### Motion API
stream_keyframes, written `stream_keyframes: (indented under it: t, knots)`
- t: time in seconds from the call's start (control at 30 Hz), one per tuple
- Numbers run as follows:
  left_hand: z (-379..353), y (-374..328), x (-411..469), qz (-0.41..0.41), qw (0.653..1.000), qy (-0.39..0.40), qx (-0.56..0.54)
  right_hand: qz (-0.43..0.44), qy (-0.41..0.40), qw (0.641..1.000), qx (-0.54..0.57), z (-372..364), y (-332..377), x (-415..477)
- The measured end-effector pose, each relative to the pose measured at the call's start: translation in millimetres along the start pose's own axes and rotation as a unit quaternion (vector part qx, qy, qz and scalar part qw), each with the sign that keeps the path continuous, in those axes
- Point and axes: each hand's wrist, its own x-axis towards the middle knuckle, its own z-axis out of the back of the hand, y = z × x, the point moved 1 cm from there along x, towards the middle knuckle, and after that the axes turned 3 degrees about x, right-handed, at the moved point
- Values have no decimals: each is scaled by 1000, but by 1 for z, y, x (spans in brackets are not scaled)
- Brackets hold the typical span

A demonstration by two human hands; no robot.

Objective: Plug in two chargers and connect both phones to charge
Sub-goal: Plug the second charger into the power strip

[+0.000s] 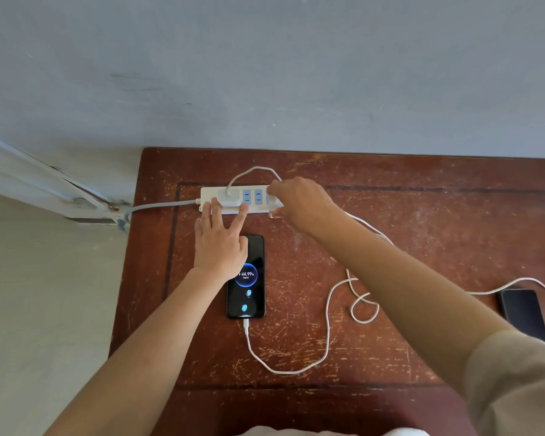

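A white power strip lies at the back of the worn red-brown table. One white charger sits in its left socket; its cable loops round to a phone whose lit screen shows 44.99%. My left hand presses flat on the strip's front edge, fingers spread beside that charger. My right hand is closed over a second white charger at the strip's right end; the hand mostly hides it. A second phone, screen dark, lies at the right edge with a white cable reaching it.
The strip's grey mains cord runs left off the table to the wall corner. A pale blue-grey wall stands directly behind the table. Loose cable coils lie mid-table between the two phones.
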Motion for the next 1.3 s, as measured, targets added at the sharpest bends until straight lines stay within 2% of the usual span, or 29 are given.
stream_keyframes:
  t: [0.1,0.23,0.37,0.43,0.5,0.57,0.63,0.7,0.83,1.03,1.17,1.3]
  knots:
    - [1,1,1,0,1000,8,10,1,-19,999,-30,-9,2,-9]
    - [6,1,2,-1,1000,27,8,-19,-29,999,-16,-12,0,-10]
    - [20,3,3,-15,997,75,31,-52,-36,995,82,-3,-5,-14]
    - [27,2,1,-7,995,96,17,-76,-39,992,94,-5,-6,-25]
    - [31,-4,-11,11,997,82,2,-120,-75,981,131,-11,-11,-45]
    - [27,-14,-30,12,999,35,1,-169,-121,965,162,-24,-21,-76]
    - [18,-29,-50,-4,1000,1,-16,-207,-145,957,144,-41,-35,-113]
    - [7,-48,-69,-33,999,-7,-30,-240,-137,953,123,-57,-52,-152]
    - [-13,-99,-92,-123,991,31,-29,-329,-102,931,118,-85,-86,-233]
    - [-11,-186,-88,-247,969,32,-8,-455,-156,865,143,-92,-131,-333]
    - [0,-250,-86,-292,956,10,-11,-498,-191,829,168,-94,-157,-380]
    - [2,-312,-94,-292,956,17,-24,-509,-194,813,206,-100,-194,-412]
